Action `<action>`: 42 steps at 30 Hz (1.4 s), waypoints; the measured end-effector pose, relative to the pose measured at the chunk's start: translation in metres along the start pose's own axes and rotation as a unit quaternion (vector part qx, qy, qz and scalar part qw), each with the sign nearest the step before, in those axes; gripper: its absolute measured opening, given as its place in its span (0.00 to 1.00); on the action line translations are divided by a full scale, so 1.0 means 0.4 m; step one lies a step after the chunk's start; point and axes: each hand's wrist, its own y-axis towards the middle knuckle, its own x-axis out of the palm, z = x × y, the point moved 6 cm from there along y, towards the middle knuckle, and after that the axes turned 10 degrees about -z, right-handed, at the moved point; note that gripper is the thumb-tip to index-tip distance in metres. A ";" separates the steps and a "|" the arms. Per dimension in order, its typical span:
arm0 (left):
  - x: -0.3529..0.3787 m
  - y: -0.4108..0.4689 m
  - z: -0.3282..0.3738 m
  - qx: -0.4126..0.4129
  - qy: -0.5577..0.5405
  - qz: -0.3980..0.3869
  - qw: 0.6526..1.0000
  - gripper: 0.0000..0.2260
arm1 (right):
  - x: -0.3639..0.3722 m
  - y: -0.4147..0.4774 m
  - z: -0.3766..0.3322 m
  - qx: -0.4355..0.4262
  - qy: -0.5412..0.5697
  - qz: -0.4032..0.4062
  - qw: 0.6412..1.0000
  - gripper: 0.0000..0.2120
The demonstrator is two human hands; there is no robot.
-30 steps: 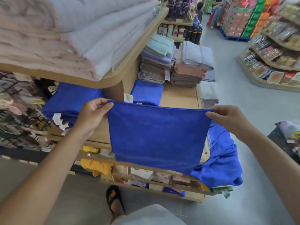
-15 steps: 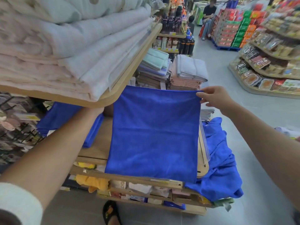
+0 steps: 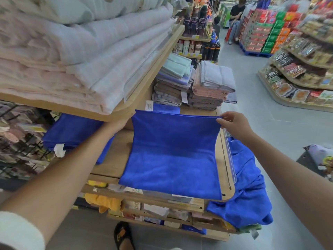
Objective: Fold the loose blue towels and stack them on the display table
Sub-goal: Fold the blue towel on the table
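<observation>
A blue towel (image 3: 171,156) lies with its near half flat on the wooden display table (image 3: 115,156) and its far edge lifted. My right hand (image 3: 234,125) pinches the far right corner. My left hand (image 3: 117,124) reaches to the far left corner, its fingers hidden behind the upper shelf's edge. A stack of folded blue towels (image 3: 72,130) sits on the table's left side, and another folded blue towel (image 3: 167,108) lies behind. A heap of loose blue towels (image 3: 248,192) hangs off the table's right end.
An upper shelf (image 3: 144,94) with pale folded blankets overhangs the table's left. Stacks of brown, pink and grey towels (image 3: 209,91) stand at the back. A clear guard (image 3: 228,156) lines the right edge. My sandalled foot (image 3: 122,235) is below. People stand far down the aisle.
Both hands carried the towel forward over the table. Its lower half now rests flat on the wood, and my left hand has gone under the upper shelf.
</observation>
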 end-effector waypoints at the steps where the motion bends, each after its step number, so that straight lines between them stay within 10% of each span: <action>1: -0.001 -0.018 0.007 0.008 -0.009 0.002 1.000 0.10 | 0.004 -0.018 0.003 -0.010 -0.010 -0.002 1.000 0.06; 19: 0.026 -0.471 -0.182 0.020 0.077 -0.085 0.993 0.13 | 0.140 -0.428 0.058 -0.248 -0.256 -0.116 0.927 0.10; 27: 0.067 -0.533 -0.248 0.002 0.137 -0.152 0.979 0.14 | 0.175 -0.443 0.092 -0.216 -0.333 -0.187 0.899 0.05; 34: 0.157 -0.405 -0.096 0.114 0.174 -0.057 0.976 0.11 | 0.335 -0.357 -0.033 -0.153 -0.228 -0.147 0.950 0.17; 42: 0.403 -0.315 -0.098 0.070 0.375 -0.138 0.914 0.24 | 0.597 -0.293 -0.065 -0.061 -0.301 -0.127 0.943 0.30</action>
